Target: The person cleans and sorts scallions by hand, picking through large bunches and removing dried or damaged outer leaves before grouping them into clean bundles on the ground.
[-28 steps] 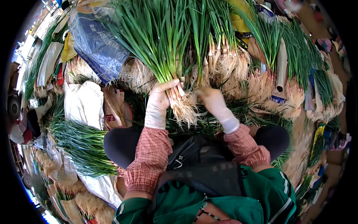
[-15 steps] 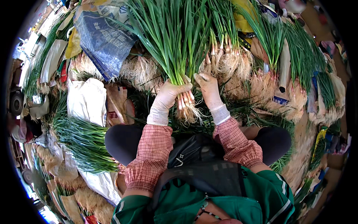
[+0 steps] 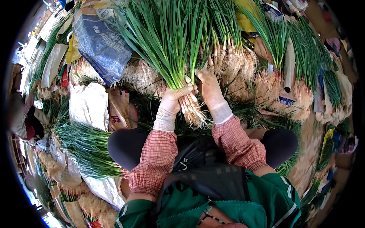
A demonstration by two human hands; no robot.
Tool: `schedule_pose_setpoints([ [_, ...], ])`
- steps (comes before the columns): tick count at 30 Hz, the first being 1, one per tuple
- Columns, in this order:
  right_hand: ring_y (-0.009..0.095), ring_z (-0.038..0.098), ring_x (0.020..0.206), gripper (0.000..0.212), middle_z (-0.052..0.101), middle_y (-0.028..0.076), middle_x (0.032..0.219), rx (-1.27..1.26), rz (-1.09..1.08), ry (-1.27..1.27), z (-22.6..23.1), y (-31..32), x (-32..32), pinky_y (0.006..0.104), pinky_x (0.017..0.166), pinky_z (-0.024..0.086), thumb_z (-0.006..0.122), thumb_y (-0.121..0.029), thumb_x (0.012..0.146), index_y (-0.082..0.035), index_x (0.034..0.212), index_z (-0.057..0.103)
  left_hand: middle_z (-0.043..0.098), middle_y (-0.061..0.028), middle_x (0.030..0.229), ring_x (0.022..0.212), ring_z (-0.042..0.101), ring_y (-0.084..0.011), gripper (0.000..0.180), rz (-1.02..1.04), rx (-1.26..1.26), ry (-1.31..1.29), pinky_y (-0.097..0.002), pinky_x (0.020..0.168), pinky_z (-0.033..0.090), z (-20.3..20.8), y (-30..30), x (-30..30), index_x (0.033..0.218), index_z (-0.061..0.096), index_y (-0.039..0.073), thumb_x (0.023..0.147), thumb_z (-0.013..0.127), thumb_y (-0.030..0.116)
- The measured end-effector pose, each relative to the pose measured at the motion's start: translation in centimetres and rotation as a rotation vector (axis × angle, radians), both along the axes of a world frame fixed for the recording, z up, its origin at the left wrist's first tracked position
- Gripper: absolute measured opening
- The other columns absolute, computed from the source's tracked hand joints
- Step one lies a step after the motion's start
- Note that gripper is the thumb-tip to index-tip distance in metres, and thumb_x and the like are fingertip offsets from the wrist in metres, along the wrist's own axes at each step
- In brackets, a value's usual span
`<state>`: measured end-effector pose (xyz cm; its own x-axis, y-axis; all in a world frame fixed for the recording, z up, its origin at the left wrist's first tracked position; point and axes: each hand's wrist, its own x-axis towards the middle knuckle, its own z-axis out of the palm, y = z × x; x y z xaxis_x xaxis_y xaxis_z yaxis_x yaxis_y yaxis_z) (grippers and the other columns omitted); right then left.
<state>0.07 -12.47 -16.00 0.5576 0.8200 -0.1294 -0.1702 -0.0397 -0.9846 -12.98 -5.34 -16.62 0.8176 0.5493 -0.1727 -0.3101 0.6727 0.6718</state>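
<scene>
Gripping the leafy bundle (image 3: pixel 163 49), left fingers (image 3: pixel 182 92) stay closed while right fingers (image 3: pixel 203 76) (hold unclear) have come closer.

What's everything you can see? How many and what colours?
Held bunch of stalks: 1, green with pale roots, centre
Other rooted bunches: many, green and tan, top and sides
Plastic bag: 1, blue, upper left
Sacks: at least 2, white, left and lower left
Wrapping: at least 2, yellow, upper left and right
Edge clutter: uncounted, mixed, blurred far edges
Apron: 1, dark, lap
Jacket: 1, green, bottom
Bead necklace: 1, mixed, bottom
Knees: 2, dark, either side
Sleeves: 2, red checked, forearms
Left hand: 1, pale-gloved, gripping the bunch
Right hand: 1, pale-gloved, beside the bunch
</scene>
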Motion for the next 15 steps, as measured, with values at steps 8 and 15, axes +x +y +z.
schedule_pose_setpoints([
  [8,0.014,0.058,0.073,0.016,0.061,0.005,0.075,-0.118,0.513,-0.447,-6.5,-3.0,1.7,0.0278,0.075,0.048,0.057,-0.021,0.092,-0.006,0.093,0.063,0.05,-0.0058,0.09,0.083,0.048,-0.0198,0.034,0.061,-0.217,-0.453,-0.0309,0.07,0.047,3.2,-0.8,-0.4,0.104,0.05,0.004,0.074,0.064,-0.002],
  [15,0.01,0.058,0.068,0.022,0.067,0.005,0.083,-0.254,0.021,-0.41,-1.4,-3.2,4.3,0.0227,0.068,0.05,0.054,-0.015,0.094,-0.004,0.109,0.066,0.05,-0.0165,0.117,0.103,0.051,-0.0259,0.057,0.074,-0.485,-0.567,-0.0316,0.077,0.05,1.5,-0.2,-0.3,0.131,0.041,-0.001,0.078,0.059,-0.002],
])
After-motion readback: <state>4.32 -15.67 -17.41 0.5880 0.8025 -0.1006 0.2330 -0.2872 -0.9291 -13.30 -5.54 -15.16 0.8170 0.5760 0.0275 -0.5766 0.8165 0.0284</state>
